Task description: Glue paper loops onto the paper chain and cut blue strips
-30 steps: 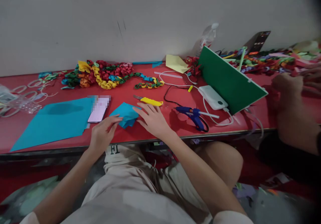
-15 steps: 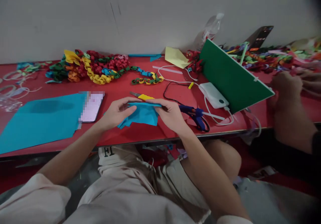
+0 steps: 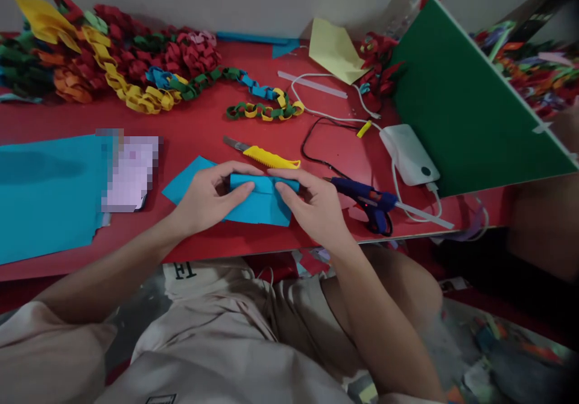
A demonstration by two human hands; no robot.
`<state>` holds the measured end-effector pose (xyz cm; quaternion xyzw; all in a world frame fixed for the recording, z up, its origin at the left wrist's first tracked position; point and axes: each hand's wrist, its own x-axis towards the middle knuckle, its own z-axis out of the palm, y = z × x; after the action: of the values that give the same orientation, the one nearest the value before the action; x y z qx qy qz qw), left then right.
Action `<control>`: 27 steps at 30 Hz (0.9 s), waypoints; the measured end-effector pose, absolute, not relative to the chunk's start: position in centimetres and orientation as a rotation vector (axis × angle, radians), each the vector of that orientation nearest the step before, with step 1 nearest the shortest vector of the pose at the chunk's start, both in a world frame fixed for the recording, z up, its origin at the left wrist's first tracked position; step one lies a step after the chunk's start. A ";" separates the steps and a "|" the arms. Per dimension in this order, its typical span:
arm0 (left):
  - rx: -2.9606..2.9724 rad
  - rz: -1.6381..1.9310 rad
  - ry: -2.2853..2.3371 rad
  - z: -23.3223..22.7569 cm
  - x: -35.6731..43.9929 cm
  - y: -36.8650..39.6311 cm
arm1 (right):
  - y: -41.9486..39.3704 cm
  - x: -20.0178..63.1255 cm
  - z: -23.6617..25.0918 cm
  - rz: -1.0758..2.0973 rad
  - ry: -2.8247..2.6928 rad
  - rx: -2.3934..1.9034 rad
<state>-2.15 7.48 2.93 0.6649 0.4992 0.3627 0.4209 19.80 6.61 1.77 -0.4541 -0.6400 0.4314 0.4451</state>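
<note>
Both hands, left hand (image 3: 208, 198) and right hand (image 3: 316, 206), pinching blue paper (image 3: 260, 196) on desk (image 3: 199, 132); top edge folded over, probably mid-crease; rest unfolded.

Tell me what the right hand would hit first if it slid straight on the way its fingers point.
Probably the left hand: the right hand points left along the folded blue paper, and their fingertips nearly meet already.

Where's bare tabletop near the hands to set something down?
Bare red table lies between the paper chain, phone and yellow knife. It is crowded right of the right hand: glue gun, cables, power bank.
</note>
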 end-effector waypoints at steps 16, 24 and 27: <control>1.651 0.965 1.315 2.1 -2.1 8.1 | 7.2 19.8 1.6 1.256 -1.461 -1.190; 1.603 0.976 1.336 1.3 -2.7 7.8 | 6.9 18.6 1.3 1.149 -1.474 -1.220; 1.576 0.979 1.326 1.4 -2.7 7.7 | 6.9 18.7 1.5 1.142 -1.469 -1.206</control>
<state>-2.74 7.67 1.45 0.6281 0.5283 0.3902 0.4172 18.69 6.89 1.48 -0.4867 -0.5930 0.4609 0.4461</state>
